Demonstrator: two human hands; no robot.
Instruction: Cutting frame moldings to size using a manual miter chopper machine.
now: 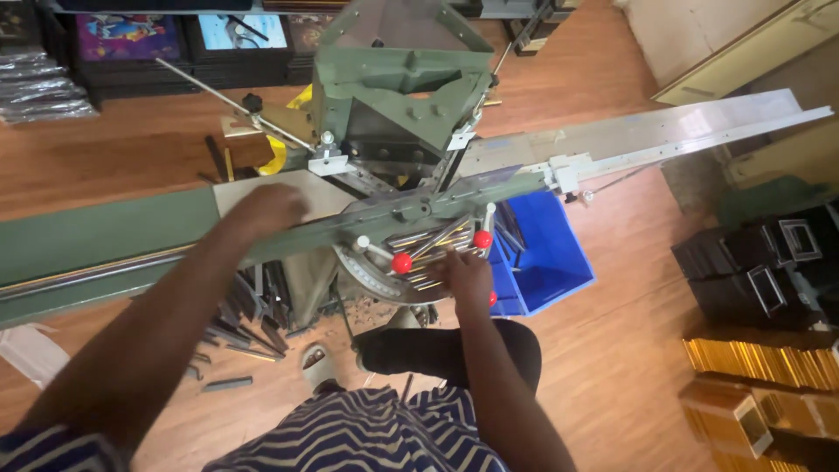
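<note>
A green metal cutting machine (402, 96) with long side rails stands in front of me. My left hand (271, 210) rests on the pale plate of the left rail (105, 236), fingers curled down on it. My right hand (461, 271) reaches under the machine's front, fingers on a bundle of thin shiny moulding strips (433, 245) lying on a round graduated plate (367, 275). Two levers with red ball knobs (401, 261) stick out just beside that hand. Whether the right hand grips the strips or only touches them is unclear.
A long aluminium rail (664, 131) runs off to the right. A blue plastic bin (551, 253) sits on the wooden floor under it. Dark offcuts (245, 323) lie scattered on the floor at left. Stacked black and gold frames (769, 288) stand at right.
</note>
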